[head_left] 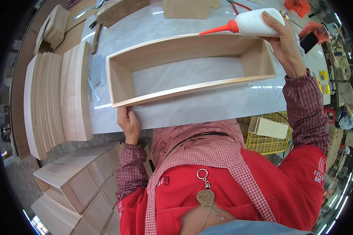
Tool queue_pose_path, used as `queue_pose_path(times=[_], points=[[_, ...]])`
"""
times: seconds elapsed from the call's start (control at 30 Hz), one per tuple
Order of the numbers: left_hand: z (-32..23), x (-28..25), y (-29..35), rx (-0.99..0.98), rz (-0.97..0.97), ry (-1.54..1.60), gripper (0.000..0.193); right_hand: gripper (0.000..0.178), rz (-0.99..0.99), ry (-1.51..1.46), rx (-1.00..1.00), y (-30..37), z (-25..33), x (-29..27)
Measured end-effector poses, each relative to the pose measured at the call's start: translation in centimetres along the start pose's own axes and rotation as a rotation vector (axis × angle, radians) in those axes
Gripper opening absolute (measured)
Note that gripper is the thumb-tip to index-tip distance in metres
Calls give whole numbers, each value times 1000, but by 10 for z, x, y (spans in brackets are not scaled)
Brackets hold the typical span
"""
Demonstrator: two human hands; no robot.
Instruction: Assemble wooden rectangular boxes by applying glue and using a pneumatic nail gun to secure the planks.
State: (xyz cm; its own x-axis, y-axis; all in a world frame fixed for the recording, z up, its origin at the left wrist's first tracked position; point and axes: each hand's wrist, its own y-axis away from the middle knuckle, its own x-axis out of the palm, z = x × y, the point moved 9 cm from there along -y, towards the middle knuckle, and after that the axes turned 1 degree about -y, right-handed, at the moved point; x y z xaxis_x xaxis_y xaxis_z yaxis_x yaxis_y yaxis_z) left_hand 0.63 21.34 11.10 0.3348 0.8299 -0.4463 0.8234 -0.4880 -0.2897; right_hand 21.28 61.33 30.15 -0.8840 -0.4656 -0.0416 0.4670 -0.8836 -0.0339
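Clamps right hand point(284, 41) round white bottle point(258, 22), aiming red nozzle point(219, 28) left of that hand, at far rim of wooden frame point(188, 49), between both hands. Touches its near left corner with left hand point(130, 123); cannot tell if clamped. Wears red top point(290, 176), bearing dark lettering point(319, 170) below right hand.

Red top point(290, 172), red/wht chkd apron point(208, 154), maroon plaid slvs point(306, 105), rnd pendant point(205, 197)

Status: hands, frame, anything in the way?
Right hand gripping white squeeze bottle. Left hand at near-left corner of wooden frame. Red nozzle by far side, contact unclear. No obstruction seen at nozzle.
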Motion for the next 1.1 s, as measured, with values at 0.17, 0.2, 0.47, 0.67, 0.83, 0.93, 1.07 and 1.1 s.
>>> queue_pose_path(times=[0.17, 0.2, 0.47, 0.67, 0.83, 0.93, 1.07, 1.1], points=[[1, 1, 1, -13, 19, -32, 43, 50, -70, -16, 1, -2, -3, -41], [3, 1, 1, -20, 23, -42, 42, 50, -84, -22, 2, -2, -3, -49], [8, 1, 2, -13, 23, -86, 39, 50, -163, -11, -11, -4, -7, -109], [6, 1, 1, -17, 15, -115, 37, 50, -244, -21, 3, -2, -11, -146], [11, 0, 1, -20, 22, -140, 36, 51, -297, -53, -13, -3, -15, -171], [13, -1, 1, -24, 26, -145, 36, 51, -313, -66, -19, -1, -16, -178], [14, -2, 1, -33, 25, -135, 37, 51, -329, -73, -14, 4, -18, -183], [14, -1, 1, -36, 25, -136, 37, 51, -332, -72, -13, 6, -19, -184]])
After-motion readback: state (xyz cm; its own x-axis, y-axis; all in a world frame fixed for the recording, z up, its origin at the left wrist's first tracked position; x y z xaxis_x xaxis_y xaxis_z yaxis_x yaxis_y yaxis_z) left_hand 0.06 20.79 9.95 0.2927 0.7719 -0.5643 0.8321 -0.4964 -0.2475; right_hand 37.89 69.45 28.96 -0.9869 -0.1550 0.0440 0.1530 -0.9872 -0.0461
